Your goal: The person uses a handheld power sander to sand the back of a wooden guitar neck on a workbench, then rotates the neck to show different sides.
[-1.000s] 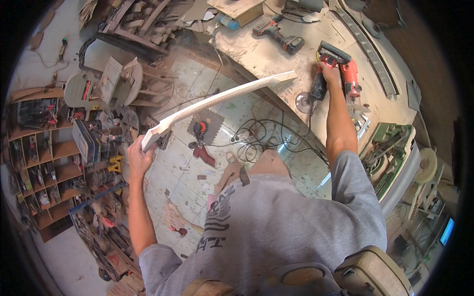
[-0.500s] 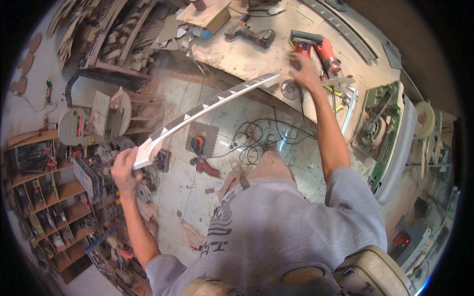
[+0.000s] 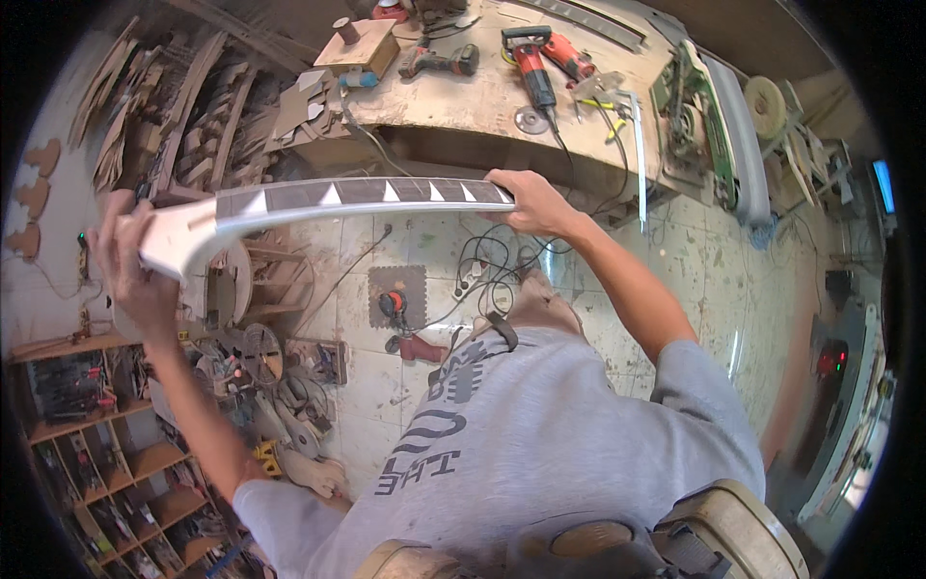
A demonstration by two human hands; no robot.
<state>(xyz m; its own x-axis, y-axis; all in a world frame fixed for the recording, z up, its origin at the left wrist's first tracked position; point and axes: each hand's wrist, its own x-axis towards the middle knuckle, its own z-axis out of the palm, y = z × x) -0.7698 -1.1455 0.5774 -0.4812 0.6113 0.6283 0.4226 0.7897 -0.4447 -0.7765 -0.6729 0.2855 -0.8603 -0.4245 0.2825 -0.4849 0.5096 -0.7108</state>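
A guitar neck [image 3: 357, 201] with a dark fretboard and white triangular inlays stretches level in front of me. Its pale bare-wood headstock end [image 3: 183, 236] is on the left, where my left hand [image 3: 135, 261] grips it, slightly blurred. Around the other end, at the narrow tip of the fretboard, my right hand [image 3: 532, 203] is closed. The neck is held in the air, nearer to me than the workbench [image 3: 453, 106], and spans the gap between both hands.
On the bench lie a red angle grinder [image 3: 531, 72], a cordless drill [image 3: 439, 61] and a grinding disc [image 3: 531, 120]. Below, an orange sander [image 3: 393, 304] sits on a dark mat beside tangled cables [image 3: 492, 280]. Tool shelves [image 3: 145, 458] stand left; a green belt sander [image 3: 687, 116] stands right.
My right hand has left the grinder on the bench and taken hold of the neck's far end. My left hand has raised the headstock, bringing the neck level and closer.
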